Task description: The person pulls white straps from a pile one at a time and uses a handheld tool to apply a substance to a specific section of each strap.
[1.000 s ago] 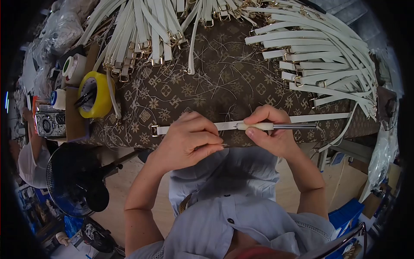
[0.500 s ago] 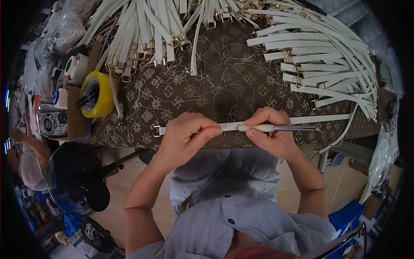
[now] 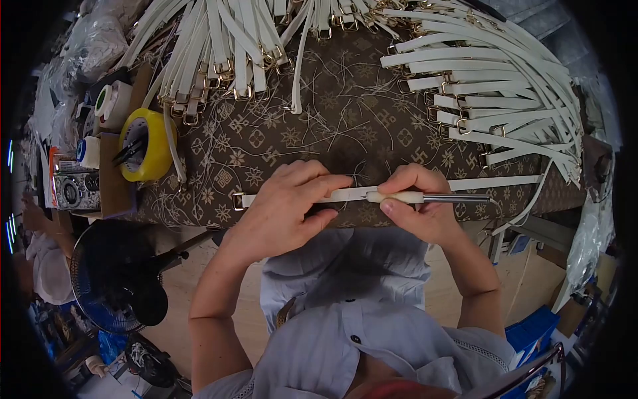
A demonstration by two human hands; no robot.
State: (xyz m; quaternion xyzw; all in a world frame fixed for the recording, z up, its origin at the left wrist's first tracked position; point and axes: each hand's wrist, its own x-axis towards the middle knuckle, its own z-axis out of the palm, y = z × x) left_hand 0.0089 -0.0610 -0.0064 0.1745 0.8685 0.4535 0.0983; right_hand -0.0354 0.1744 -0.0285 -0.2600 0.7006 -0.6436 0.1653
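Note:
A narrow white belt [image 3: 495, 182] lies across the patterned cloth in front of me, its gold-coloured buckle [image 3: 238, 201] at the left end. My left hand [image 3: 282, 203] rests over the belt near that buckle, with thumb and index finger spread apart on either side of the strap. My right hand [image 3: 422, 199] pinches a pen-shaped tool [image 3: 455, 198] with a pale grip and a metal shaft. Its thin tip points left, at the belt's surface; whether it touches cannot be made out. Several loose thread ends [image 3: 359, 174] stick up beside the belt.
Bundles of white buckled belts lie at the back [image 3: 249, 46] and right [image 3: 498, 100]. A yellow tape roll [image 3: 149, 146] with dark-handled tools inside stands at left, near thread spools [image 3: 114, 105] and a cardboard box [image 3: 119, 176]. A black fan [image 3: 119, 276] is below left. Another person's arm shows far left.
My left thumb and index finger have parted from a pinch, and the hand has spread over the belt. My right hand and the pen-shaped tool stay nearly in place.

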